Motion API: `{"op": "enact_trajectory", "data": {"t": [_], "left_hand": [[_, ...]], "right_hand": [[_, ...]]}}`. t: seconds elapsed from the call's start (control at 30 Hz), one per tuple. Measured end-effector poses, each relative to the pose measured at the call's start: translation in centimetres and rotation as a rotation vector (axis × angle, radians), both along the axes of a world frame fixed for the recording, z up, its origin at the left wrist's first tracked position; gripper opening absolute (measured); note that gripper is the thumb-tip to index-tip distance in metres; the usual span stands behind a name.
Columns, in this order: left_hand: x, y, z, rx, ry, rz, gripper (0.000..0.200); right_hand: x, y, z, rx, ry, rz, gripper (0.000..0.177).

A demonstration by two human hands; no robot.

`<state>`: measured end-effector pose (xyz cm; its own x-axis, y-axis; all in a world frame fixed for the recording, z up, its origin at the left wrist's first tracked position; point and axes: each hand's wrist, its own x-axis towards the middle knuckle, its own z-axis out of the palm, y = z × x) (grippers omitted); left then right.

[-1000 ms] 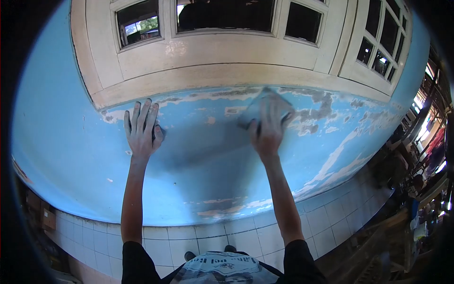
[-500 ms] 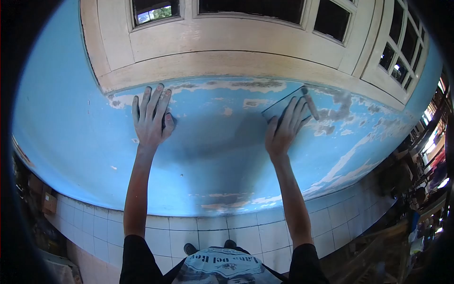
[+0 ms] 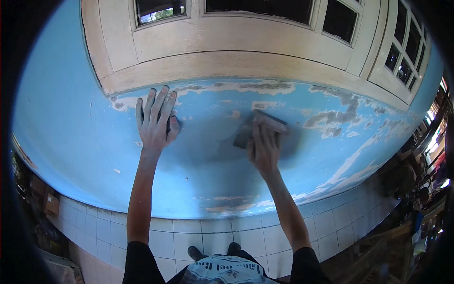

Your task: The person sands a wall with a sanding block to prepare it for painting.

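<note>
My left hand [image 3: 156, 124] lies against the blue wall [image 3: 198, 156] below the window frame's left part, fingers spread and dusty, with a dark shadow beside the thumb. Further right, my right hand [image 3: 265, 149] is wrapped round a flat, dark, blurred tool [image 3: 270, 122] at the wall, its far edge slanting down to the right. What the tool is cannot be told for certain. Around it the paint is worn, with pale and grey patches [image 3: 265, 104] near the sill.
Above is the cream window frame [image 3: 227, 61] with dark panes. White floor tiles [image 3: 189, 239] run below the wall, where my shoes [image 3: 195, 252] show. A cardboard box [image 3: 51, 204] stands at the left, and blurred clutter fills the right edge.
My right hand has moved left and slightly down across the wall with the tool, which is now tilted away from its earlier angle. My left hand stays in nearly the same place.
</note>
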<state>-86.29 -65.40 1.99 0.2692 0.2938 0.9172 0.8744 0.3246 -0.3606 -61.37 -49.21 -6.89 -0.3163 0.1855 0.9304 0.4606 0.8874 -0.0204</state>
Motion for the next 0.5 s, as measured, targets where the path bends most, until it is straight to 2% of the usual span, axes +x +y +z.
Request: {"op": "enact_trajectory", "data": {"t": [0.07,0.13,0.17,0.23,0.37,0.43,0.47,0.5], "left_hand": [[-0.1,0.0,-0.1,-0.009,-0.007,0.011,0.043],[0.1,0.1,0.0,0.033,-0.026,-0.014,0.042],[0.2,0.1,0.0,0.031,-0.028,-0.016,0.042],[0.2,0.2,0.1,0.055,-0.007,-0.021,0.042],[-0.1,0.0,0.0,0.002,0.002,0.003,0.044],[0.0,-0.1,0.0,-0.011,-0.011,0.004,0.045],[0.1,-0.1,0.0,-0.013,-0.010,0.001,0.045],[0.0,0.0,0.0,-0.006,-0.007,-0.002,0.045]], "right_hand": [[0.3,0.1,1.2,-0.014,0.026,-0.003,0.051],[-0.3,0.1,2.9,-0.130,0.370,-0.186,0.056],[-0.4,-0.2,1.9,-0.131,0.368,-0.188,0.056],[-0.4,-1.2,-0.4,-0.041,-0.056,-0.017,0.061],[0.1,-0.9,-0.5,-0.060,0.004,-0.063,0.066],[-0.7,-1.4,0.3,-0.120,0.214,-0.154,0.062],[-1.0,-1.7,-0.2,-0.122,0.215,-0.157,0.062],[-1.2,-2.1,-0.7,-0.079,0.098,-0.127,0.061]]}}
